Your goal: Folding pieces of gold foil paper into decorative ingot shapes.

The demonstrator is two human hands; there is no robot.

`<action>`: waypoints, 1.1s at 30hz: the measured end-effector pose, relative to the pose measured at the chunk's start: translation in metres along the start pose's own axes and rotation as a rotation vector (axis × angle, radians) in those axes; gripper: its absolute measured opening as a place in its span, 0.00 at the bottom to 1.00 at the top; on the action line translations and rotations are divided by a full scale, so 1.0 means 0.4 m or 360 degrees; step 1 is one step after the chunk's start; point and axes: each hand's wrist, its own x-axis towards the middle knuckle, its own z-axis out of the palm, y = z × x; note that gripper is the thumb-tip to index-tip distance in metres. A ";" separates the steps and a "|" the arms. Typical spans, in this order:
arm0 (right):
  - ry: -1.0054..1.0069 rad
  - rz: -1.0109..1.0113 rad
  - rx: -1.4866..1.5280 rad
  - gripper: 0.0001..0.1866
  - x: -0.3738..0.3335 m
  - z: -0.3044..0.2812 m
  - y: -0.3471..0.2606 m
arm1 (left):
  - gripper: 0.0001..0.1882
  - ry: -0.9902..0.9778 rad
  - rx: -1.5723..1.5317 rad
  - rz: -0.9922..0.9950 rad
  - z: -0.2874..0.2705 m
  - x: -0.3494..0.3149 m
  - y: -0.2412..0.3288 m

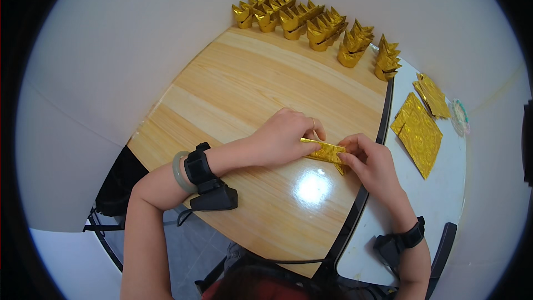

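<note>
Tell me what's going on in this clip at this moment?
A person is folding a sheet of gold foil paper on a wooden table. The left hand and the right hand pinch it at either end, and it is already folded into a narrow strip. A row of finished gold folded pieces lines the table's far edge. Flat gold sheets lie on a white surface to the right.
</note>
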 end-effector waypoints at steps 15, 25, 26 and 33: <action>0.0095 -0.0080 -0.0130 0.09 0.008 0.007 0.012 | 0.08 0.0482 0.0402 0.0235 0.017 0.005 -0.012; -0.0206 -0.0574 -0.1151 0.47 -0.059 0.056 -0.036 | 0.06 0.0004 0.0269 0.0332 0.022 -0.008 -0.013; -0.0338 -0.0498 -0.1178 0.55 -0.061 0.051 -0.037 | 0.06 0.0010 0.0312 0.0356 0.020 -0.009 -0.008; -0.0409 -0.0494 -0.1313 0.56 -0.062 -0.001 -0.035 | 0.06 -0.0026 0.0328 0.0328 0.013 -0.008 0.002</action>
